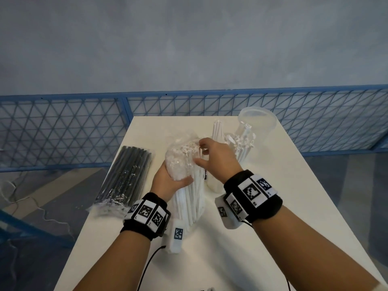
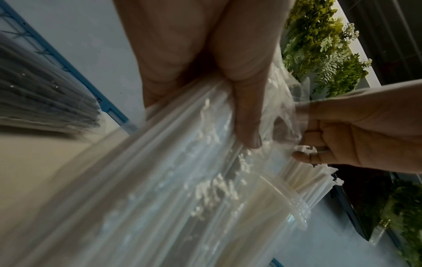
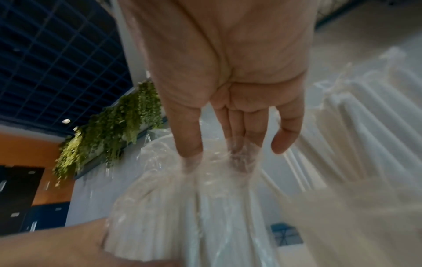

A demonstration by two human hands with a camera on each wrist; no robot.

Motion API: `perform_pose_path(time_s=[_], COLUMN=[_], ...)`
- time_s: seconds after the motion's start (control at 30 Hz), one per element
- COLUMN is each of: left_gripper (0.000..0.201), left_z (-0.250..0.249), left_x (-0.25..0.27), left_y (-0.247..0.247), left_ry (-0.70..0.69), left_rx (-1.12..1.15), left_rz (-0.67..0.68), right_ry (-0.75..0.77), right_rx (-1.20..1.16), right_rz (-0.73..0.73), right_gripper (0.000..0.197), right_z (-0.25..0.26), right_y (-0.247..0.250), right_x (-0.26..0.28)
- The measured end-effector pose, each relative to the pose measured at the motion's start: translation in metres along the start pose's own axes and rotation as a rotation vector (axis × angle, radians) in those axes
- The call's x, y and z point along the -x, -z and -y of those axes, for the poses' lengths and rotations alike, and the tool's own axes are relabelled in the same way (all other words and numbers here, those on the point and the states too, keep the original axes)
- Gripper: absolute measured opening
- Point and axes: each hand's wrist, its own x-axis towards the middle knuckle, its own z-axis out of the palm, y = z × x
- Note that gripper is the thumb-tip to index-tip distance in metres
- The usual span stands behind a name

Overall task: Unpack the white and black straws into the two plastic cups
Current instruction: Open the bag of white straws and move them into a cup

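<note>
Packs: we count two, the white straws pack [image 1: 184, 175] mid-table, the black straws pack [image 1: 126, 175] at nine o'clock.
Cups: two [image 1: 257, 122], at one o'clock.
Left hand [image 1: 168, 179]: wraps the white pack.
Right hand [image 1: 216, 156]: pinches its top.
Wrist views: plants [image 2: 324, 47].

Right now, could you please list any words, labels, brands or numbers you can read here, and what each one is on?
No readable text in any view.
Wristbands: black-and-white square marker patterns, with tiny marks beneath them too small to read.
Pack of white straws: no print visible.
Pack of black straws: no print visible.

White table [image 1: 241, 259], sealed pack of black straws [image 1: 126, 177] flat at left, cup of white straws [image 1: 241, 148] at right
</note>
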Motion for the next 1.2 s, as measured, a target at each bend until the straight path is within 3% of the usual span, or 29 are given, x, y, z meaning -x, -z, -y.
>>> perform_pose_path(time_s=[0.1, 0.23, 0.37, 0.53, 0.67, 0.83, 0.97, 1.1, 1.2], left_gripper=[0.068, 0.068, 0.071, 0.071, 0.075, 0.081, 0.071, 0.059, 0.057], left_z=[0.001, 0.001, 0.002, 0.000, 0.001, -0.001, -0.004, -0.014, -0.013], left_x=[0.001, 0.002, 0.002, 0.003, 0.002, 0.002, 0.004, 0.008, 0.010], left_y=[0.003, 0.005, 0.006, 0.006, 0.006, 0.004, 0.004, 0.003, 0.004], left_ry=[-0.010, -0.028, -0.033, -0.045, -0.040, -0.038, -0.058, -0.100, -0.089], left_rx=[0.044, 0.060, 0.066, 0.065, 0.080, 0.106, 0.106, 0.092, 0.114], left_rz=[0.049, 0.063, 0.082, 0.091, 0.086, 0.083, 0.072, 0.102, 0.100], right_ry=[-0.010, -0.021, 0.000, 0.002, -0.030, -0.012, -0.042, -0.119, -0.112], right_rx=[-0.007, -0.053, -0.101, -0.194, -0.383, -0.376, -0.440, -0.440, -0.487], right_rz=[0.051, 0.082, 0.135, 0.018, -0.017, -0.047, -0.107, -0.151, -0.180], right_gripper=[0.062, 0.055, 0.061, 0.069, 0.052, 0.053, 0.047, 0.056, 0.049], right_z=[0.001, -0.001, -0.005, -0.013, -0.013, -0.013, -0.011, -0.015, -0.013], right_y=[-0.003, -0.005, -0.008, -0.027, -0.030, -0.035, -0.043, -0.056, -0.056], right_x=[0.001, -0.005, -0.004, -0.001, 0.001, 0.003, 0.007, 0.009, 0.010])
